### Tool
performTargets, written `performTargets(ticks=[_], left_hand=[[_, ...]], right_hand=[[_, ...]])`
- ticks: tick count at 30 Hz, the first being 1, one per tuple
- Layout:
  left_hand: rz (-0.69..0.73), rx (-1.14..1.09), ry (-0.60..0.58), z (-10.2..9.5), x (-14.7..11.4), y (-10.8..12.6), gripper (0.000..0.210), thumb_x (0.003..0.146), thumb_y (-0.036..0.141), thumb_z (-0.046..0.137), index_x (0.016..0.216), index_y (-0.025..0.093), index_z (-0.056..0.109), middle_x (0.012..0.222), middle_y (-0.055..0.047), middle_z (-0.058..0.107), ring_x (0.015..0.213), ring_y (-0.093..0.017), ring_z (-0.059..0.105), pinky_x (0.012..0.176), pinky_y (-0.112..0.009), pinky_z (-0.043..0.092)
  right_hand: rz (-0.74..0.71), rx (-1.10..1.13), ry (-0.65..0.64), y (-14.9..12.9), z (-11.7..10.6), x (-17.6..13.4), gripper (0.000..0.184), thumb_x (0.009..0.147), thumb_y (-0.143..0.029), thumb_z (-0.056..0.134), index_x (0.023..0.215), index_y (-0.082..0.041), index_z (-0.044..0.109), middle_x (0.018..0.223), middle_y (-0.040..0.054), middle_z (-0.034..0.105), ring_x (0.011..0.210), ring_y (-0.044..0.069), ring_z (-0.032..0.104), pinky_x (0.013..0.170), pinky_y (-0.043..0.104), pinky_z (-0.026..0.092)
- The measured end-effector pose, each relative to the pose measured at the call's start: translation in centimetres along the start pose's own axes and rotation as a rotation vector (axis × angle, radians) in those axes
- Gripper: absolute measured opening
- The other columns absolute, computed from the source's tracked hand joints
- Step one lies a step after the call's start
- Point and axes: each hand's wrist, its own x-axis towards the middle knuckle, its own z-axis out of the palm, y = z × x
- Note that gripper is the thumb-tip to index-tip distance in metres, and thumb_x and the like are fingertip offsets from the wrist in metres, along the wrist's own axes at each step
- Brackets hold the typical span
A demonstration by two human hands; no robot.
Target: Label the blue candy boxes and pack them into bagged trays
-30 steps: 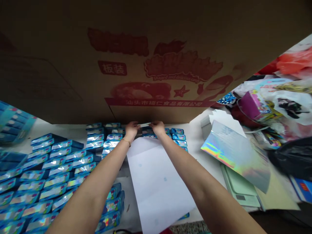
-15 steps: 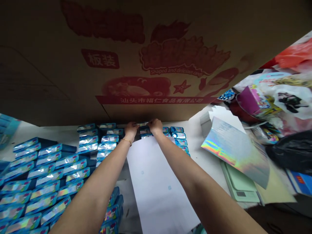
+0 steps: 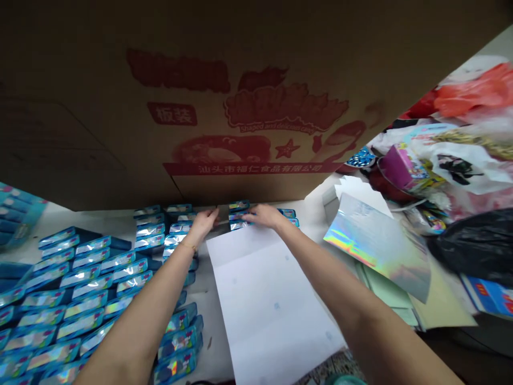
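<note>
Rows of blue packs with shiny labels stand below the carton. My left hand (image 3: pixel 204 223) is between two groups of them, fingers loosely apart and pointing right, with nothing visible in it. Just left of that hand is a column of packs (image 3: pixel 180 228). My right hand (image 3: pixel 264 215) reaches over another group, its outstretched fingertips touching or just above a pack (image 3: pixel 237 216). The pack at the back of this group (image 3: pixel 239 205) stands against the carton, free of both hands. A large white sheet (image 3: pixel 264 299) lies beneath my right forearm and hides part of the group.
A big brown carton (image 3: pixel 240 184) with red print walls off the back. Many more blue packs (image 3: pixel 88 262) stand on the left. Right of the sheet lie a shiny holographic sheet (image 3: pixel 377 240), a pale green object (image 3: pixel 385 289), a black bag (image 3: pixel 473 246) and plastic bags (image 3: pixel 476 91).
Both hands have let go of the small pack they held near the carton; it now stands at the back of the row. My left hand has drawn left, and the view has shifted slightly.
</note>
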Motion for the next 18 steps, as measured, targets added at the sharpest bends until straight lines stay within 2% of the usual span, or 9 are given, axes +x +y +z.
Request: performTargets(ticks=[2,3,7,8,10,12,14,16,18], left_hand=[[-0.043,-0.138,-0.071,-0.7,-2.6,0.0,0.049,0.077,0.054,0.046,0.099,0.013,0.062,0.093,-0.011,0.068,0.076,-0.02,0.064,0.066,-0.03,0.049],[-0.036,-0.19,-0.05,-0.7,-3.9,-0.3,0.051,0.076,0.054,0.047,0.102,0.013,0.06,0.097,-0.011,0.068,0.079,-0.02,0.064,0.07,-0.031,0.05],[0.143,-0.125,0.223,0.9,-8.5,-2.0,0.045,0.079,0.046,0.046,0.109,0.014,0.057,0.109,-0.012,0.063,0.097,-0.021,0.06,0.085,-0.037,0.047],[0.198,-0.055,0.244,1.6,-9.4,-2.5,0.043,0.08,0.043,0.045,0.11,0.015,0.057,0.112,-0.012,0.061,0.102,-0.022,0.057,0.089,-0.038,0.045],[0.311,0.121,0.245,2.7,-10.6,-3.1,0.041,0.081,0.038,0.044,0.112,0.015,0.056,0.119,-0.013,0.057,0.111,-0.023,0.052,0.095,-0.04,0.041],[0.43,0.288,0.252,3.6,-10.8,-3.0,0.042,0.084,0.036,0.041,0.117,0.013,0.053,0.125,-0.014,0.053,0.117,-0.024,0.047,0.099,-0.042,0.037],[0.521,0.434,0.276,4.0,-10.0,-2.3,0.045,0.086,0.035,0.038,0.122,0.011,0.049,0.131,-0.015,0.048,0.123,-0.025,0.041,0.102,-0.043,0.034],[0.572,0.576,0.284,4.4,-8.4,-1.0,0.046,0.088,0.035,0.036,0.126,0.012,0.046,0.135,-0.014,0.044,0.126,-0.026,0.036,0.102,-0.043,0.032],[0.598,0.708,0.264,4.7,-6.3,0.3,0.046,0.088,0.035,0.036,0.128,0.014,0.044,0.136,-0.012,0.043,0.126,-0.026,0.034,0.1,-0.043,0.033]], right_hand=[[-0.066,0.075,-0.037,1.4,-0.1,-2.5,0.034,0.079,-0.044,0.052,0.108,-0.029,0.064,0.102,0.0029,0.067,0.093,0.021,0.06,0.071,0.025,0.041],[-0.089,0.095,-0.027,2.4,-0.1,-3.8,0.03,0.078,-0.04,0.055,0.103,-0.028,0.066,0.098,0.0021,0.068,0.092,0.02,0.06,0.071,0.024,0.04],[-0.079,0.081,0.089,8.5,-2.1,-9.3,0.021,0.08,-0.021,0.05,0.087,-0.023,0.07,0.089,0.0012,0.069,0.085,0.016,0.061,0.073,0.022,0.04],[-0.018,0.044,0.098,10.4,-3.0,-10.6,0.021,0.08,-0.021,0.05,0.088,-0.022,0.069,0.089,0.0021,0.069,0.084,0.016,0.061,0.073,0.022,0.04],[0.225,-0.113,0.116,13.7,-5.0,-12.9,0.022,0.079,-0.019,0.05,0.09,-0.02,0.069,0.09,0.0065,0.068,0.084,0.019,0.061,0.071,0.026,0.04],[0.409,-0.303,0.215,15.0,-6.0,-13.8,0.028,0.08,-0.015,0.047,0.098,-0.017,0.067,0.094,0.012,0.066,0.085,0.022,0.06,0.071,0.03,0.04],[0.338,-0.375,0.307,13.4,-5.3,-12.8,0.035,0.081,-0.011,0.041,0.107,-0.015,0.064,0.101,0.0142,0.063,0.089,0.022,0.058,0.074,0.032,0.04],[0.084,-0.299,0.319,9.6,-3.2,-10.2,0.037,0.083,-0.01,0.038,0.11,-0.018,0.062,0.105,0.0114,0.062,0.093,0.02,0.055,0.078,0.03,0.039],[-0.083,-0.227,0.354,5.0,-0.5,-6.7,0.039,0.085,-0.013,0.036,0.116,-0.023,0.058,0.111,0.0078,0.06,0.096,0.02,0.052,0.079,0.03,0.038]])
